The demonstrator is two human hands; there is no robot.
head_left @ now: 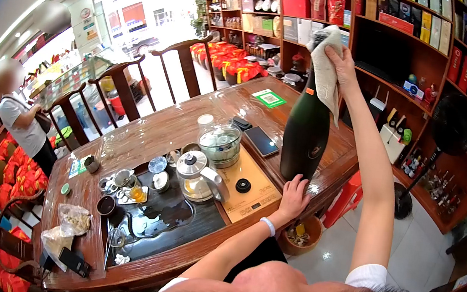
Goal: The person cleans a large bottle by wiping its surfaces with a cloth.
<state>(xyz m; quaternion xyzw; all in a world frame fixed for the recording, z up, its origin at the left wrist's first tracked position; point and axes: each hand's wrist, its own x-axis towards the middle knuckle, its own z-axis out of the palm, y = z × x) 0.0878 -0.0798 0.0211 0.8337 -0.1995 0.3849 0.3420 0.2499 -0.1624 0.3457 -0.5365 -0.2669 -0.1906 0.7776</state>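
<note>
A big dark-green bottle point(306, 135) stands nearly upright at the right end of the wooden table, leaning slightly. My left hand point(292, 201) is at its base, fingers curled against the glass. Up at the neck, my right hand point(342, 72) grips a whitish cloth point(329, 70) that drapes over the bottle's top and down one side. The cloth hides part of the neck. Just left of the bottle lies a dark smartphone point(262, 141). Closer to my left hand is the gold-coloured panel of the tea tray point(258, 179), with a small black round knob on it.
A glass kettle point(196, 176) and a glass pot point(219, 144) stand on the tray beside cups. Plastic bags point(72, 222) and a black phone point(75, 263) lie at the left. Chairs point(122, 85) line the far side. A person point(22, 122) stands beyond; a bin point(299, 239) is below the edge.
</note>
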